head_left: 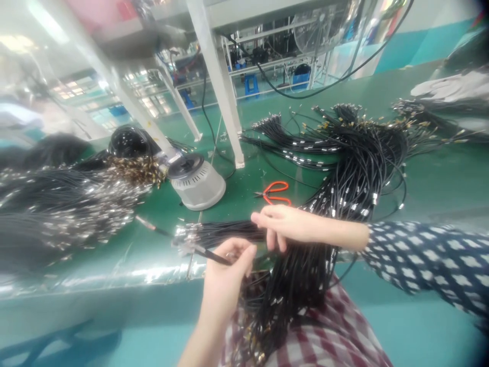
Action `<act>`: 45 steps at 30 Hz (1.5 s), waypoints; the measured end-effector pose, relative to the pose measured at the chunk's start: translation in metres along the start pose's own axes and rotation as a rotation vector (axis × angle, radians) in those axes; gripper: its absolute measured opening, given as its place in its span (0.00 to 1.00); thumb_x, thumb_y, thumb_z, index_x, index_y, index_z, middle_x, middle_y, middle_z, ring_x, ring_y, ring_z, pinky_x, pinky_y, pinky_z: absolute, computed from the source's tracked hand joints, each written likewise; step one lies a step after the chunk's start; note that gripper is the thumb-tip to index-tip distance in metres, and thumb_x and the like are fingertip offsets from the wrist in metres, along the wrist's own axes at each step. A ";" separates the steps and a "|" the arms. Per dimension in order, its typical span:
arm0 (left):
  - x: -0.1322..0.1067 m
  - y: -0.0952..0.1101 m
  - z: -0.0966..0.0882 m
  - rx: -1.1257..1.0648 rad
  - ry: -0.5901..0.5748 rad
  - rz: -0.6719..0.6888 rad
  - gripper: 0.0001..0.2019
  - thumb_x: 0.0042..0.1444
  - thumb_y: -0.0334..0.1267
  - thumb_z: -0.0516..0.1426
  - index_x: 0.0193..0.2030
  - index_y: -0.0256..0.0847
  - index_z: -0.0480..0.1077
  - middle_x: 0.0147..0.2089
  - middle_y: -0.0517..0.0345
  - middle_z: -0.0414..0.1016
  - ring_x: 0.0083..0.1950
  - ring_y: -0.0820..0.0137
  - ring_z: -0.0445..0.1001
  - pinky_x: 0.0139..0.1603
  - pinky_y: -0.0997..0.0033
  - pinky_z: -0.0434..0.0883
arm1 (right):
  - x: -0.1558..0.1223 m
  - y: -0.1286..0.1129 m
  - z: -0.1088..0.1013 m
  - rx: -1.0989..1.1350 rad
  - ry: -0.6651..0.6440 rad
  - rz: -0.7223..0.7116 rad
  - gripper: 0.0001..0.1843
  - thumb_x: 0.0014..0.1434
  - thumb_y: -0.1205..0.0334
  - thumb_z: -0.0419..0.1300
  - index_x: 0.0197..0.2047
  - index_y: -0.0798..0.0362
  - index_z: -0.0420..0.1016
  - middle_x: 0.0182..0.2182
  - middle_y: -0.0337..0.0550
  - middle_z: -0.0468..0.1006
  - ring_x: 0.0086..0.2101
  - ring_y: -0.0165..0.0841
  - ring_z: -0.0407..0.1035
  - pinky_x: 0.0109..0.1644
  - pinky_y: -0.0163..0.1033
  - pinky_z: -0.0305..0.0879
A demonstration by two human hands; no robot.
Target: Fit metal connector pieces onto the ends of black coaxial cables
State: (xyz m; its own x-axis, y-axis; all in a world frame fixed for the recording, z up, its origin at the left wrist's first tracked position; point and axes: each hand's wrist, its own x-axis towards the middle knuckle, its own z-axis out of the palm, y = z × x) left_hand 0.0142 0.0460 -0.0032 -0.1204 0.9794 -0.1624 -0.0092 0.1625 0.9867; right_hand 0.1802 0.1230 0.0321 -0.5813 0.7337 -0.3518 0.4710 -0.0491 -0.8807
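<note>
My left hand (227, 275) is closed in a pinch on a thin black cable (212, 256). The cable reaches up and left, and a pale coppery end (145, 223) shows past some silvery connectors. My right hand (284, 224) is just above and right of the left, fingers loosely apart, with nothing visible in it. It is over a flat bundle of black cables (229, 232) with silvery ends. A thick heap of black cables (355, 173) lies behind my right hand, and more cables hang over the bench edge onto my lap. Orange-handled cutters (273, 192) lie beyond my right hand.
A grey lamp-like housing (198, 183) rests on the green bench (244, 176). White posts (216, 76) rise from the bench. Another large heap of cables (69, 204) covers the left side. White gloves or cloth (454, 86) lie at the far right.
</note>
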 end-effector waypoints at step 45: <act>-0.013 0.008 0.007 -0.303 -0.071 -0.011 0.13 0.53 0.30 0.63 0.47 0.39 0.74 0.26 0.58 0.79 0.15 0.75 0.71 0.22 0.73 0.69 | -0.017 0.002 0.022 0.347 0.321 -0.252 0.12 0.47 0.69 0.67 0.31 0.52 0.66 0.26 0.35 0.76 0.28 0.28 0.71 0.36 0.35 0.69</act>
State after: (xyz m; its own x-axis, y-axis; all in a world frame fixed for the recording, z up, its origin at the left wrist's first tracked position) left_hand 0.0226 0.0354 0.0072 -0.0494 0.9854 -0.1629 -0.3070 0.1402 0.9413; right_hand 0.1759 0.0956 0.0293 -0.3901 0.9195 -0.0487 0.0647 -0.0254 -0.9976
